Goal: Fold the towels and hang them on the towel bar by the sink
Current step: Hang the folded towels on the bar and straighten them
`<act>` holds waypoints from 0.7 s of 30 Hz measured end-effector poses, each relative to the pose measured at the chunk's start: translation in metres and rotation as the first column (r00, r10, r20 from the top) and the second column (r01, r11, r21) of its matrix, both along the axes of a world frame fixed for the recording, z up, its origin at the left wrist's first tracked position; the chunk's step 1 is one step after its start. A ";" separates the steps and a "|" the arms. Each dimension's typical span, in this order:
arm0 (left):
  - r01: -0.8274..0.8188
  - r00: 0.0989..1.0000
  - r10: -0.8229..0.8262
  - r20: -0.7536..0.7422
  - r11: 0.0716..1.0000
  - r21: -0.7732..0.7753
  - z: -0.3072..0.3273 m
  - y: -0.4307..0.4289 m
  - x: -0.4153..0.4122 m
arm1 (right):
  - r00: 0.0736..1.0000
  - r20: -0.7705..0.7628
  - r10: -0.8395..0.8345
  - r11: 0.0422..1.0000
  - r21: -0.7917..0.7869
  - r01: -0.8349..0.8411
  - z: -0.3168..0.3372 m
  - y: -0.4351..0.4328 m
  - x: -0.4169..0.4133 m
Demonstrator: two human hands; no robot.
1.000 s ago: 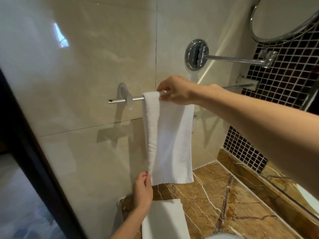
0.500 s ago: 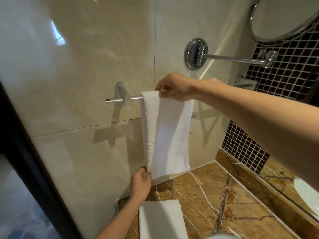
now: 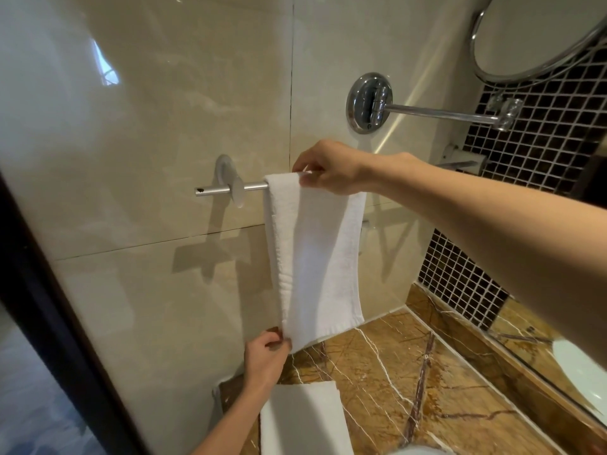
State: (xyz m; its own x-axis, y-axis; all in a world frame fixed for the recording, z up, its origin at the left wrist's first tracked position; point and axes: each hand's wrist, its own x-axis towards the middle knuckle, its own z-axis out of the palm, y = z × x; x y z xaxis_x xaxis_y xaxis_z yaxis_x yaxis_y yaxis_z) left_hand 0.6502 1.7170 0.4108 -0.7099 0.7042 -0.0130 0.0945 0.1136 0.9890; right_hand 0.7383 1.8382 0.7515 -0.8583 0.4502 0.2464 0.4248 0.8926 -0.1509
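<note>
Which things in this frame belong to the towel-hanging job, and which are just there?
Job:
hanging towel, draped over the bar
towel bar
folded towel on the counter
left hand, grip on the towel's lower corner
right hand, at the towel's top

Just there:
round mirror
mirror arm
marble counter

- Two white towels: one (image 3: 317, 257) draped over the bar, one (image 3: 303, 420) folded on the counter.
- One towel bar (image 3: 230, 188).
- Two hands: left (image 3: 266, 357), right (image 3: 328, 167).
- One round mirror (image 3: 532, 34).
- One chrome wall mount (image 3: 369, 102) with one arm (image 3: 440, 113).
- One marble counter (image 3: 410, 382).
</note>
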 end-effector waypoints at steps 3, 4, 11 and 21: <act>0.053 0.999 -0.053 0.003 0.998 -0.029 -0.004 -0.001 0.005 | 1.000 -0.010 -0.010 1.000 -0.004 0.010 0.000 -0.001 0.001; 0.066 0.998 -0.066 -0.004 0.997 -0.038 -0.005 -0.001 0.007 | 1.000 -0.013 -0.015 1.000 -0.013 0.015 0.000 -0.001 0.001; 0.048 0.997 -0.050 -0.054 0.998 -0.037 -0.001 0.000 0.010 | 1.000 -0.015 -0.028 0.997 -0.071 0.027 -0.001 -0.002 0.006; -0.057 0.995 0.055 -0.082 0.998 -0.023 -0.003 -0.001 0.010 | 0.999 -0.043 -0.025 0.999 0.022 0.026 -0.004 0.000 0.006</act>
